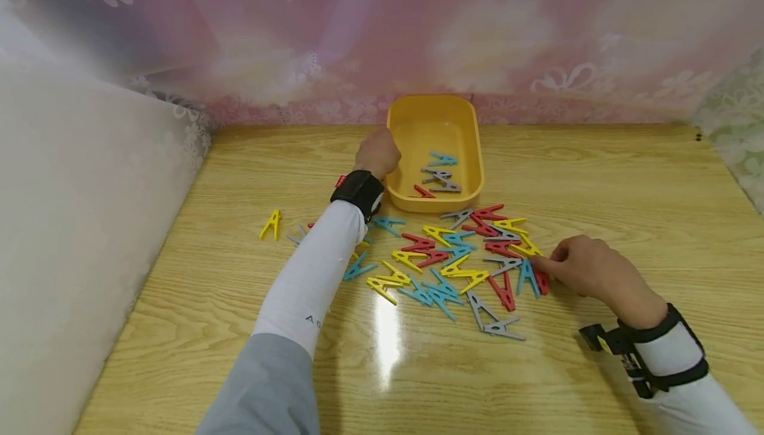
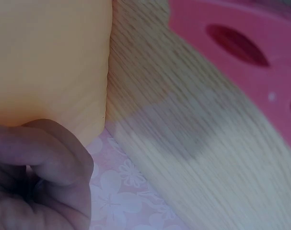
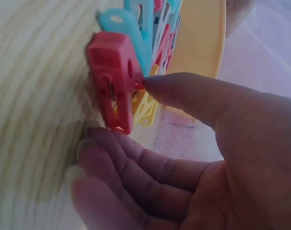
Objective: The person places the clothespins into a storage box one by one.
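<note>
My left hand (image 1: 379, 151), its fingers curled, is at the left side of the yellow bin (image 1: 434, 205). In the left wrist view the curled fingers (image 2: 59, 153) lie beside the bin's outer wall (image 2: 49, 57), and no clothespin shows among them. At the right edge of the clothespin pile, my right hand (image 1: 587, 269) pinches a red clothespin (image 3: 111, 76) between thumb and fingertips, low over the table. A blue clothespin (image 1: 528, 278) lies right beside it. Inside the bin are a blue clothespin (image 1: 444, 158), grey clothespins (image 1: 444, 183) and a red clothespin (image 1: 424, 191).
Several red, yellow, blue and grey clothespins lie scattered in front of the bin on the wooden table (image 1: 239, 329). A lone yellow clothespin (image 1: 271, 224) lies at the left. My left forearm hides part of the pile. A flowered pink cloth (image 1: 334, 37) hangs behind the table.
</note>
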A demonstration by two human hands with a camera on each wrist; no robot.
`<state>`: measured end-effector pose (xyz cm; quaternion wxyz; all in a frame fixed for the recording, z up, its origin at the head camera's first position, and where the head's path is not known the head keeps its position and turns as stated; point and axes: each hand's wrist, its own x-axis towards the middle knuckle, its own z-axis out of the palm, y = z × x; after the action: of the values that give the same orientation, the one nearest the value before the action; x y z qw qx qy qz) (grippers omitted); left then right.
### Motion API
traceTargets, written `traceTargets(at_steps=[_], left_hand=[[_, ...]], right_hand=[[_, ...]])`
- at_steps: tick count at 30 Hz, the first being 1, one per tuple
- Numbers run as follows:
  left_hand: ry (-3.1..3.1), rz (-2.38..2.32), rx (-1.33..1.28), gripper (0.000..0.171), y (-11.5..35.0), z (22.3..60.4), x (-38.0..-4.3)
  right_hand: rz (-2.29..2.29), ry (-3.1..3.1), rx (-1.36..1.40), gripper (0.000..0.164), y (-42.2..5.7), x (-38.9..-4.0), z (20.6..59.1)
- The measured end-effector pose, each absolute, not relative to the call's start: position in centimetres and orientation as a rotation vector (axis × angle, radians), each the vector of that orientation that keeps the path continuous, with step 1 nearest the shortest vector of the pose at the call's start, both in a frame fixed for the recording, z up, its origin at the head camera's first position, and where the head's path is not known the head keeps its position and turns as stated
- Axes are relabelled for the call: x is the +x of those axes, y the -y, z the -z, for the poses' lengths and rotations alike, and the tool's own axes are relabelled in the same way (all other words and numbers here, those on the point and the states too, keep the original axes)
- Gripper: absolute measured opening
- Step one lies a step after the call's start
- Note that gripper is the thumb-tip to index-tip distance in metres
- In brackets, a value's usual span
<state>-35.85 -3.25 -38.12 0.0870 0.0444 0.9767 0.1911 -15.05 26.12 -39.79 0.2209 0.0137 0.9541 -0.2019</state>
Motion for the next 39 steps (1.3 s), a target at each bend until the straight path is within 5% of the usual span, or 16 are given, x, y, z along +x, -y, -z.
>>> traceTargets(at_steps=[17, 22, 29, 39], left_hand=[[-2.896, -0.589, 0.122, 0.031, 3.6, 38.3, -35.9], [-2.907, -0.572, 0.14, 0.033, 3.5, 38.2, -36.0], [-2.919, -0.575, 0.126, 0.031, 3.0, 38.1, -35.9], [-2.928, -0.572, 0.143, 0.025, 2.3, 38.1, -35.7]], right_hand=[[0.479, -2.655, 0.079, 0.042, -25.6, -15.2, 39.3], [0.5, -2.719, 0.055, 0.054, -26.9, -16.1, 37.4], [0.509, -2.924, -0.073, 0.069, -25.4, -20.0, 32.2], [0.448, -2.93, -0.482, 0.048, -18.6, -27.4, 29.8]])
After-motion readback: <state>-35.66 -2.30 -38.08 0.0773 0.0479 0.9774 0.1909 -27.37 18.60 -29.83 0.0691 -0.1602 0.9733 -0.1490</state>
